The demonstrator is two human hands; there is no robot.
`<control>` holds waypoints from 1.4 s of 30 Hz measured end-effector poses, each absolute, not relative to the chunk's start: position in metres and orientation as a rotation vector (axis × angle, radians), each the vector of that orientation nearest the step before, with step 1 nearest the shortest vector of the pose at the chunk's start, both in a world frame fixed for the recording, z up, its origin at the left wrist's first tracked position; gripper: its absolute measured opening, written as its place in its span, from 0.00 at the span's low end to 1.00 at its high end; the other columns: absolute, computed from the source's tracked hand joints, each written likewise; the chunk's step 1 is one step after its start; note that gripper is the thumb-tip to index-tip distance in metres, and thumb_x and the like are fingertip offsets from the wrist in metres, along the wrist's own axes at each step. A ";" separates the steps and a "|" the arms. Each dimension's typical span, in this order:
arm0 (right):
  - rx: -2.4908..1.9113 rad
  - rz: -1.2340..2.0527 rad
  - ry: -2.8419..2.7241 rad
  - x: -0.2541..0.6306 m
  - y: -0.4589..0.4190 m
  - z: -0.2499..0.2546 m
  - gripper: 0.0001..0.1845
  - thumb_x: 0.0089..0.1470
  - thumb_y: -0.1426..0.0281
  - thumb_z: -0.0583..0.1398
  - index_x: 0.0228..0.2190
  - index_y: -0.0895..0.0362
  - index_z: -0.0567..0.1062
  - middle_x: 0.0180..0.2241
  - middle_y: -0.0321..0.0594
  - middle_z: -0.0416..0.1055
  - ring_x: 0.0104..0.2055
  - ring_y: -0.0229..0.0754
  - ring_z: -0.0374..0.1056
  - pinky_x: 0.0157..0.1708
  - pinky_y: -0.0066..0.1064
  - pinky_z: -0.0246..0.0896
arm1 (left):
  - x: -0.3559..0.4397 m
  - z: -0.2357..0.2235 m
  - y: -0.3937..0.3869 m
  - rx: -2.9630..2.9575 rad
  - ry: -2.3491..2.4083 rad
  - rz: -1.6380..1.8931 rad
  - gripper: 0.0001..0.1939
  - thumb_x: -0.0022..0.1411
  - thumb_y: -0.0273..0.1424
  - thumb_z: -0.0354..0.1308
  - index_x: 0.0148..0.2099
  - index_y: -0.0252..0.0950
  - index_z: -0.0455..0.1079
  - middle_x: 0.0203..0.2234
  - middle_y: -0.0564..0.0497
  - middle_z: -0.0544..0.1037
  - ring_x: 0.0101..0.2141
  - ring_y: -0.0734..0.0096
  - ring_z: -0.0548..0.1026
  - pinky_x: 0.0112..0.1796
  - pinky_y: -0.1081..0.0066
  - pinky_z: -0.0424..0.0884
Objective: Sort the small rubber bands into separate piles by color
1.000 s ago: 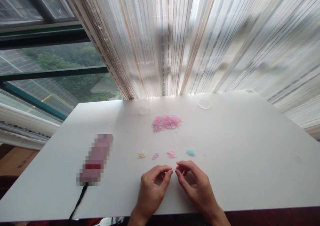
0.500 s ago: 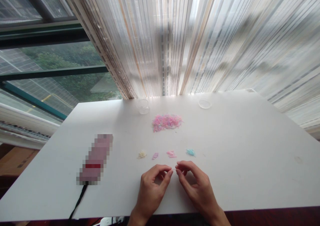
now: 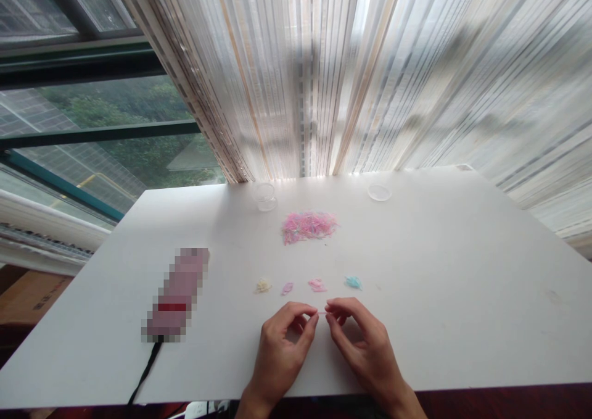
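Between my fingertips a thin pink strand (image 3: 322, 313) stretches level, just above the white table. My left hand (image 3: 287, 339) pinches its left end with thumb and forefinger. The other end is in the pinch of my right hand (image 3: 358, 332). Beyond the hands lies a row of small heaps of thin strands: a pale yellow heap (image 3: 263, 285), a lilac heap (image 3: 287, 289), a pink heap (image 3: 317, 284) and a turquoise heap (image 3: 353, 282). Farther back is a larger mixed pile (image 3: 309, 227), mostly pink with other pastel strands.
A clear round container (image 3: 266, 197) and a clear lid-like disc (image 3: 379, 192) lie at the back of the white table (image 3: 462, 283). On the left is a pixelated mauve object (image 3: 178, 295) with a black cable (image 3: 147, 369). Striped curtains hang behind the table.
The strand between my fingertips shows thicker and pinker than before. My left fingertips have shifted slightly left; the heaps and the pile have not moved.
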State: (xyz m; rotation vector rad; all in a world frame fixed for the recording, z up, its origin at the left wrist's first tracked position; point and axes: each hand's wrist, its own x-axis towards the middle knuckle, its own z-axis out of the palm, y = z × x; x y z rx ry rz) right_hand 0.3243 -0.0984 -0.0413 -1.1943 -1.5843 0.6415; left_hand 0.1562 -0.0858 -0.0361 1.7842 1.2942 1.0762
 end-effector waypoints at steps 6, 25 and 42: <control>-1.181 0.666 -1.607 0.324 -0.097 -0.042 0.10 0.59 0.77 0.59 0.42 0.54 0.73 0.34 0.38 0.75 0.32 0.37 0.71 0.34 0.27 0.70 | 0.155 -0.037 -0.086 1.800 1.279 1.058 0.03 0.65 0.28 0.59 0.40 0.38 0.74 0.31 0.53 0.79 0.28 0.75 0.76 0.33 0.76 0.74; -1.221 0.801 -1.611 0.323 -0.097 -0.048 0.14 0.60 0.75 0.58 0.48 0.53 0.71 0.36 0.38 0.75 0.34 0.38 0.73 0.36 0.28 0.70 | 0.155 -0.033 -0.087 1.749 1.334 1.009 0.05 0.65 0.30 0.58 0.40 0.38 0.75 0.32 0.52 0.81 0.30 0.72 0.79 0.35 0.75 0.76; -1.206 0.741 -1.623 0.323 -0.096 -0.043 0.10 0.60 0.74 0.58 0.44 0.54 0.73 0.35 0.40 0.76 0.34 0.39 0.73 0.35 0.28 0.71 | 0.155 -0.037 -0.086 1.713 1.400 1.049 0.07 0.64 0.33 0.60 0.39 0.37 0.77 0.28 0.52 0.83 0.26 0.72 0.80 0.33 0.75 0.78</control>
